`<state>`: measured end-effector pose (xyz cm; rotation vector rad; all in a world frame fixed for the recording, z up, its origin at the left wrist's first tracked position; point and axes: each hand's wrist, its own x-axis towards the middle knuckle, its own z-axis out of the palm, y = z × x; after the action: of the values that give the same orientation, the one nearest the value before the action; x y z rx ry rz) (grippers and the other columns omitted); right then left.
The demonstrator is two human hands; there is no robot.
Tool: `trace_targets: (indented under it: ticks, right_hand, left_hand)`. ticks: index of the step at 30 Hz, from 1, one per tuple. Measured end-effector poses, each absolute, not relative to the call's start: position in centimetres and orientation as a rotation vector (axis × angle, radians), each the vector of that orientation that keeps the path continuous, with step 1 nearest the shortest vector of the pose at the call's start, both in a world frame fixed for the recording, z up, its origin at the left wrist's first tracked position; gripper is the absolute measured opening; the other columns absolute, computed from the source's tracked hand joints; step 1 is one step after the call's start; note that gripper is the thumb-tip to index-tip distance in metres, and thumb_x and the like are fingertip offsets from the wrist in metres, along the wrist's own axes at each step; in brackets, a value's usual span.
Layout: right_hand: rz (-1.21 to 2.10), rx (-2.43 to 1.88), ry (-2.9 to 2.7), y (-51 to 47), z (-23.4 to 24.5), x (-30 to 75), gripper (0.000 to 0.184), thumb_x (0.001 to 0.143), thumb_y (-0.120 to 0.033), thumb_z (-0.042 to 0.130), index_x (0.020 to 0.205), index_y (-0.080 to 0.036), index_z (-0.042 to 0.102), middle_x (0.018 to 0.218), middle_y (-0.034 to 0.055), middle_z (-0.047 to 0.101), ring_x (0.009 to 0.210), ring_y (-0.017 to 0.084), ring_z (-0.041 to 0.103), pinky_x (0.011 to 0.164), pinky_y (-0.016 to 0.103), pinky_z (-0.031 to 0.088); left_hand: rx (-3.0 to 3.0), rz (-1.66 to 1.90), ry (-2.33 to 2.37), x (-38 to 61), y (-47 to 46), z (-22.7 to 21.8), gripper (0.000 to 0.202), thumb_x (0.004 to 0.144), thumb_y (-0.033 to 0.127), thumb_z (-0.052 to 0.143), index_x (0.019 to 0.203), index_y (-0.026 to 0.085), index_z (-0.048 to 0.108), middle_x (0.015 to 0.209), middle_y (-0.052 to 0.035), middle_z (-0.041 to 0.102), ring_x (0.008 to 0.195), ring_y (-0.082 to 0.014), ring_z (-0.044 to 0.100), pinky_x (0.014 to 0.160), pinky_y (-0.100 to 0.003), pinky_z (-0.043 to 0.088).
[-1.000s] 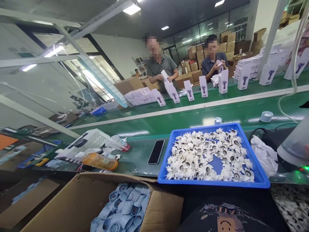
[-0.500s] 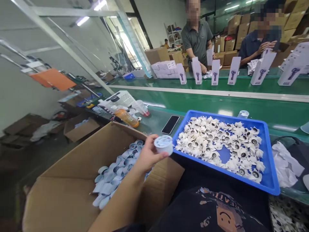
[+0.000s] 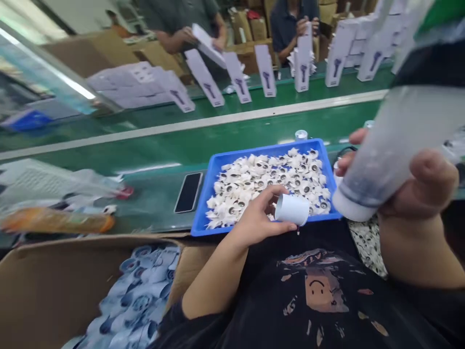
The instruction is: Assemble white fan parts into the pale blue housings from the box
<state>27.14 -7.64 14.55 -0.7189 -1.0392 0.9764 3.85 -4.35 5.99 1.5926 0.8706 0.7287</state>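
Note:
My left hand grips a pale blue, short round plastic housing by its side, tilted with one rim toward the left. A small dark bit sticks out under it. At the right, close to the camera, my right hand is wrapped round a thick grey cylindrical tool with a white lower end and a black upper part; its exact kind is unclear. The tool's white end is to the right of the housing, apart from it. Behind both hands lies a blue tray of white fan impellers.
A cardboard box at lower left holds many blue housings. A phone lies left of the tray, an orange bottle farther left. White cartons stand along the green conveyor, with two people behind it.
My left hand has carried the housing from above the box to the tray's front edge. My right hand has come into view with the grey tool. The view has swung right.

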Motion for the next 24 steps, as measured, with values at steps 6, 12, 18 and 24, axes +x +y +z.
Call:
trace_targets:
  ticks: [6, 12, 18, 24]
  right_hand:
    - [0.869, -0.74, -1.051, -8.3, 17.0, 24.1, 0.066, 0.071, -0.069, 0.068, 0.112, -0.021, 0.05, 0.093, 0.0014, 0.065, 0.068, 0.017, 0.067, 0.061, 0.032, 0.058]
    - [0.836, -0.731, -1.017, -8.1, 15.7, 23.4, 0.076, 0.061, -0.06, 0.081, 0.114, -0.021, 0.043, 0.089, 0.0016, 0.062, 0.065, 0.016, 0.065, 0.056, 0.029, 0.055]
    - [0.807, -0.802, -1.053, -8.2, 15.0, 23.2, 0.077, 0.059, -0.073, 0.075, 0.109, -0.024, 0.044, 0.094, 0.0032, 0.06, 0.066, 0.015, 0.062, 0.061, 0.03, 0.055]
    - [0.747, -0.736, -1.134, -8.1, 15.0, 23.1, 0.064, 0.069, -0.078, 0.063, 0.098, -0.022, 0.053, 0.093, 0.0037, 0.057, 0.063, 0.013, 0.06, 0.062, 0.031, 0.056]
  left_hand:
    - [1.962, 0.845, 0.726, 7.4, -4.5, 6.0, 0.047, 0.066, 0.021, 0.067, 0.111, 0.024, 0.057, 0.111, -0.0061, 0.056, 0.104, -0.0249, 0.057, 0.088, -0.038, 0.049]
    - [2.199, 0.864, 0.635, 8.9, -6.1, 7.2, 0.037, 0.069, 0.017, 0.065, 0.104, 0.022, 0.056, 0.103, -0.0043, 0.064, 0.098, -0.025, 0.058, 0.089, -0.042, 0.047]
    - [2.19, 0.867, 0.589, 9.0, -6.7, 8.1, 0.039, 0.065, 0.014, 0.065, 0.102, 0.02, 0.055, 0.103, -0.0048, 0.063, 0.096, -0.0244, 0.058, 0.088, -0.042, 0.046]
    - [2.209, 0.828, 0.545, 9.1, -6.7, 8.2, 0.035, 0.063, 0.01, 0.063, 0.097, 0.018, 0.057, 0.108, -0.0082, 0.061, 0.103, -0.0265, 0.057, 0.092, -0.043, 0.044]
